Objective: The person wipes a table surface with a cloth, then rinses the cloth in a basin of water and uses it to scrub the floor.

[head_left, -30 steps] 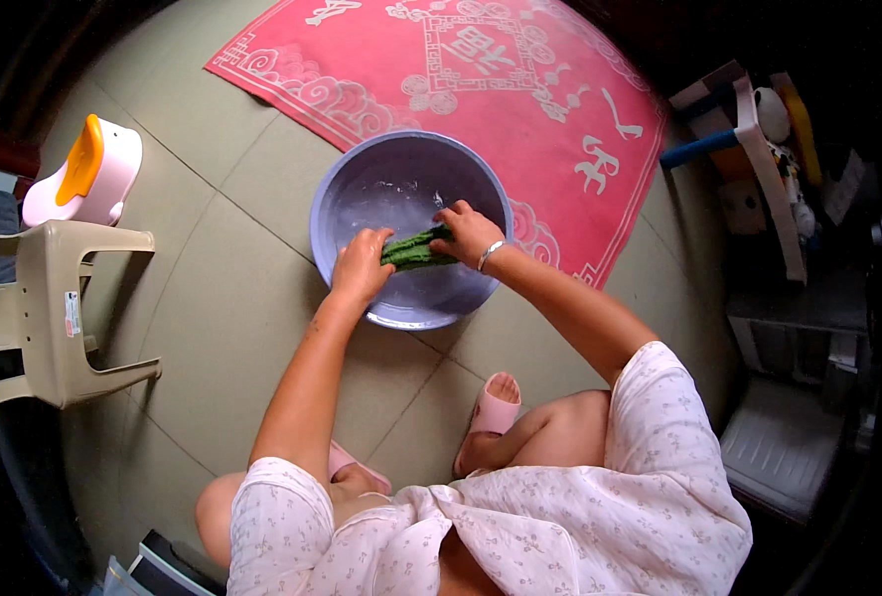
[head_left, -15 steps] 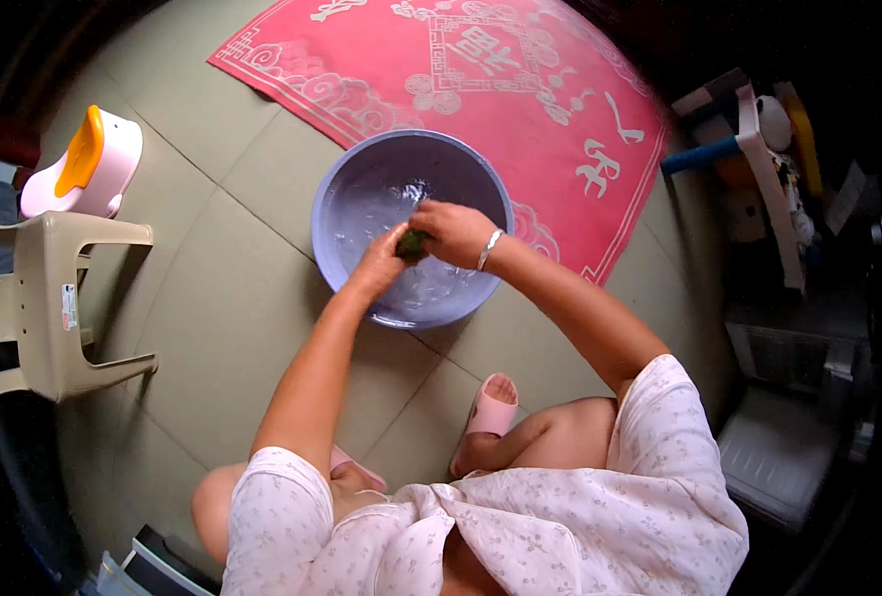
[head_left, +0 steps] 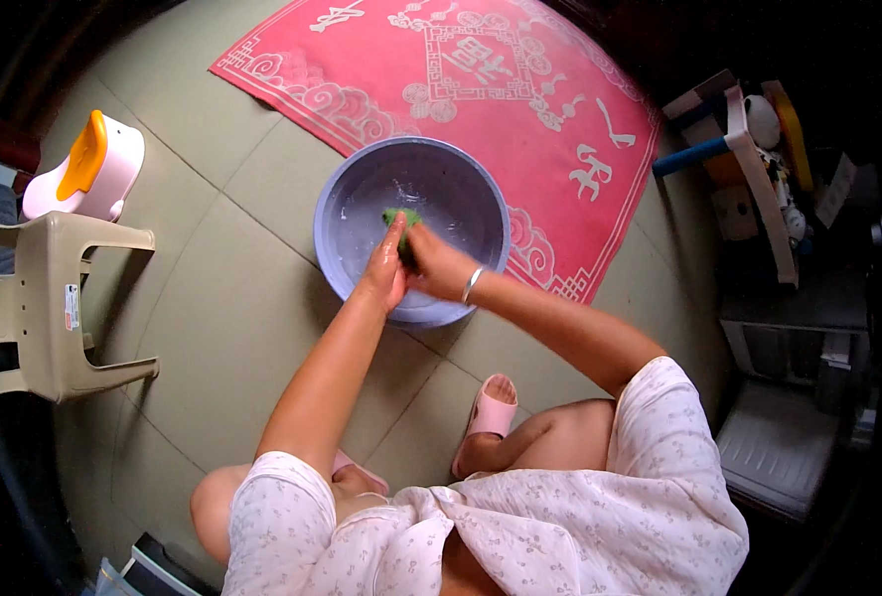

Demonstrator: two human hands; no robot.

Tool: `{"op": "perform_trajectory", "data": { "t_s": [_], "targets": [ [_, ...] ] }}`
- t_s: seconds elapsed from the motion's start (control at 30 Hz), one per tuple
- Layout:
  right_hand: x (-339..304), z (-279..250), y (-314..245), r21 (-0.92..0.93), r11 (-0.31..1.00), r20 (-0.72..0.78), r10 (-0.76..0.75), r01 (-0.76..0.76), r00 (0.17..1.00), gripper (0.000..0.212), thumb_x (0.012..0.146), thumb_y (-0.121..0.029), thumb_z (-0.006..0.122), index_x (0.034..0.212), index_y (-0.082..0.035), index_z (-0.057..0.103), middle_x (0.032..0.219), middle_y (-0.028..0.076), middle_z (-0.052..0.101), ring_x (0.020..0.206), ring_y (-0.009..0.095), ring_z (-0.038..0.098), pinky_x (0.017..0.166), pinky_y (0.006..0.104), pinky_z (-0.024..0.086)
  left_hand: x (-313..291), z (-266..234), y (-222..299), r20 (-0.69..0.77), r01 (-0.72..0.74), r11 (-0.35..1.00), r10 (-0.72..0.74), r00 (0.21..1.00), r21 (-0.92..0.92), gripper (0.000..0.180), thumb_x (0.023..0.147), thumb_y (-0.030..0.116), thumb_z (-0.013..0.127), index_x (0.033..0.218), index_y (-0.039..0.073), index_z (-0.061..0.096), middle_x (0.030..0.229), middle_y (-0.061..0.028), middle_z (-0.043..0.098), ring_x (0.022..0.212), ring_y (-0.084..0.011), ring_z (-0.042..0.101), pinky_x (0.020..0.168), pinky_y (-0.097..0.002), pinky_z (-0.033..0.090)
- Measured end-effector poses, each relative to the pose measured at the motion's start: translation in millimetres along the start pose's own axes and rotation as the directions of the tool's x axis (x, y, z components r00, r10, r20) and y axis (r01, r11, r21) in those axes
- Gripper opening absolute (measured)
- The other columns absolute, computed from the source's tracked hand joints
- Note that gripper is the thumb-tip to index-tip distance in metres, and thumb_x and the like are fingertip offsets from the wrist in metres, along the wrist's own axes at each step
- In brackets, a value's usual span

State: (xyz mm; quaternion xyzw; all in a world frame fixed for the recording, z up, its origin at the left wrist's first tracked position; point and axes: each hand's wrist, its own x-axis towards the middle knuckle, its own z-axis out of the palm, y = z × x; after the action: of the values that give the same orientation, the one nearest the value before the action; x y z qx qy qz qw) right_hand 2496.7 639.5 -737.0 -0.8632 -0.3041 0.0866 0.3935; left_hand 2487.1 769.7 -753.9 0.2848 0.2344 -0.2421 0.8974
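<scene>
Count from my end: two hands, one green bundle (head_left: 404,221), one blue-purple basin (head_left: 461,184), one silver bracelet (head_left: 473,285), two pink slippers (head_left: 493,414), one beige plastic chair (head_left: 46,308), one pink-and-white child's seat (head_left: 118,169) with an orange insert, one red mat (head_left: 381,99).

Surface: greenish-grey tiled floor (head_left: 252,288), dark joint lines. Basin sits on it, its far edge overlapping the mat in my view. Mat has pale printed borders and motifs. Chair and child's seat are at left, well apart from the basin. At right I get a pale-framed rack (head_left: 749,169) with a blue bar and mixed items, too dark to count. Ridged grey panel (head_left: 774,447) below it. Rim of view is black.

Bundle: over the basin, between the two hands, touching both; its top end sticks out past the fingers. Can't tell the material. Left hand (head_left: 385,266) has fingers nearly straight, close together, laid along the bundle's left side. Right hand (head_left: 439,266), bracelet at the wrist, is closed against the other side; blurred, so I can't tell exact finger curl. Both have hold of it.
</scene>
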Motion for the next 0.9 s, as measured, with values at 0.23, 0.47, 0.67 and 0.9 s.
{"op": "perform_trajectory", "data": {
  "t_s": [0.23, 0.47, 0.67, 0.9],
  "targets": [
    [9, -36, -45, -0.409, 0.912, -0.025, -0.023, 0.011, 0.999, 0.053, 0.069, -0.002, 0.06, 0.12, -0.014, 0.055, 0.125, 0.005, 0.056, 0.114, 0.028, 0.053, 0.085, 0.0381, 0.046, 0, -23, 12, -0.207, -0.003, 0.975, 0.05, 0.977, 0.223, 0.037, 0.097, 0.045, 0.042, 0.098, 0.01, 0.055, 0.079, -0.0095, 0.057, 0.065, -0.021, 0.056, 0.054, -0.035, 0.047],
    [10, -41, -5, -0.509, 0.841, 0.17, -0.114, 0.186, 0.979, 0.063, 0.074, -0.01, 0.064, 0.133, -0.016, 0.045, 0.112, 0.009, 0.058, 0.099, 0.025, 0.059, 0.082, 0.0364, 0.049, -18, 17, 10, 0.004, 0.268, 0.941, -0.275, 0.961, 0.204, 0.044, 0.097, 0.05, 0.031, 0.074, 0.014, 0.04, 0.057, -0.0004, 0.038, 0.041, -0.0121, 0.033, 0.037, -0.0264, 0.022],
    [24, -26, -9, -0.595, 0.803, 0.147, 0.074, 0.029, 0.986, 0.024, 0.079, -0.018, 0.062, 0.097, -0.004, 0.055, 0.08, 0.011, 0.065, 0.078, 0.028, 0.065, 0.067, 0.0409, 0.052, 1, -2, -3, -0.171, -0.005, 0.513, 0.296, 0.94, 0.858, 0.061, 0.098, 0.045, 0.027, 0.085, -0.003, 0.061, 0.068, -0.0183, 0.064, 0.057, -0.0339, 0.06, 0.055, -0.0458, 0.047],
    [4, -10, 3, -0.225, 0.959, 0.168, 0.214, -0.174, 0.962, 0.016, 0.077, -0.02, 0.063, 0.082, -0.005, 0.065, 0.084, 0.021, 0.067, 0.082, 0.034, 0.066, 0.069, 0.0417, 0.052, -37, 29, 12, 0.43, -0.274, -0.363, 0.473, 0.769, 0.89, 0.055, 0.099, 0.034, 0.031, 0.071, -0.001, 0.064, 0.074, -0.0269, 0.062, 0.073, -0.0452, 0.061, 0.068, -0.0536, 0.047]
  ]
}}
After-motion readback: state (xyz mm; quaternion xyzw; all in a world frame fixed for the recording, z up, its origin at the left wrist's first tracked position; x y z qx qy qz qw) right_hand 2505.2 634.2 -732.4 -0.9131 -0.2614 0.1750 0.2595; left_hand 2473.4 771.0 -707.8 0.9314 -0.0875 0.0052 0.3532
